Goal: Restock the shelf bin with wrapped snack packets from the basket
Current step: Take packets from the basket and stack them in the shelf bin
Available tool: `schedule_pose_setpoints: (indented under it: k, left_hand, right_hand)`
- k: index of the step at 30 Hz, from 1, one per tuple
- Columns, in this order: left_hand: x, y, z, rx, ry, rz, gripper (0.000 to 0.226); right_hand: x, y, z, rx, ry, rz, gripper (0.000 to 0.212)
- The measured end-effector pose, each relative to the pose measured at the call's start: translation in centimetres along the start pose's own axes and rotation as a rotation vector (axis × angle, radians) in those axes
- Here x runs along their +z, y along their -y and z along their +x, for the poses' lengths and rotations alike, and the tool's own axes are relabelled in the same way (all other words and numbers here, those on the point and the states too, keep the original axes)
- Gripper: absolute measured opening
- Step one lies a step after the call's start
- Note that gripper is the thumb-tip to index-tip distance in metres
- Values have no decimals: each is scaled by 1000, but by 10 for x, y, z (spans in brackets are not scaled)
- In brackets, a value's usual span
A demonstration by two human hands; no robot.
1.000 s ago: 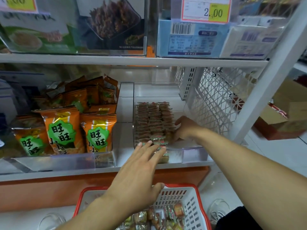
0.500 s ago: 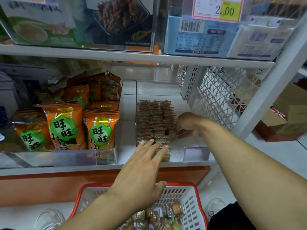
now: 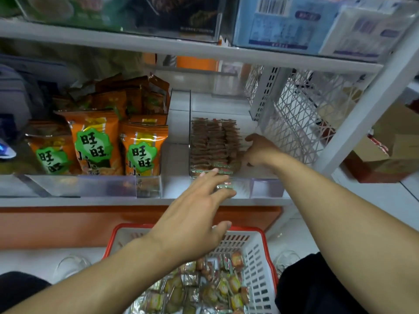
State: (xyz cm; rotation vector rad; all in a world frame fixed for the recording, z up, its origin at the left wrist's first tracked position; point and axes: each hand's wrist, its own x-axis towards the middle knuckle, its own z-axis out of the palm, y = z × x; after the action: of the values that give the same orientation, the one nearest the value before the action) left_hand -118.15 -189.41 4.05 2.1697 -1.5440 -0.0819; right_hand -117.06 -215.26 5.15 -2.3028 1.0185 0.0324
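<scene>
Packets [image 3: 213, 146] stand in tight rows inside a clear bin [image 3: 265, 189] on a white shelf [image 3: 90, 201], beside orange bags [image 3: 95, 143]. Below sits a red-rimmed basket [image 3: 256, 264] with more loose packets. Left hand [image 3: 192, 220] reaches flat over the bin's front, fingers straight and slightly spread; right hand [image 3: 258, 150] rests against the rows' right side, fingers curled, grip unclear.
</scene>
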Motion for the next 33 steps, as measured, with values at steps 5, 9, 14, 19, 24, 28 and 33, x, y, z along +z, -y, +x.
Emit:
schedule_pose_setpoints:
  k: [5, 9, 14, 19, 24, 28, 33]
  left_hand:
    - [11, -5, -16, -72, 37, -84, 21]
    - [52, 19, -53, -193, 461, -24, 35]
    - [116, 57, -103, -425, 789, -26, 52]
    - [162, 97, -157, -607, 925, -32, 38]
    - [191, 133, -171, -768, 897, -110, 33]
    - [225, 143, -171, -838, 691, -106, 60]
    - [261, 136, -157, -902, 456, -235, 68]
  right_hand:
    - [-8, 17, -44, -484, -540, 5, 22]
    - [51, 15, -111, -1084, -448, 72, 11]
    - [182, -77, -149, -777, 443, -601, 30]
    - [261, -172, -145, -246, 571, -625, 76]
    - [296, -210, -130, -164, 623, -721, 104]
    - [307, -209, -117, -172, 614, -749, 116]
    - [310, -194, -97, -142, 702, -661, 88]
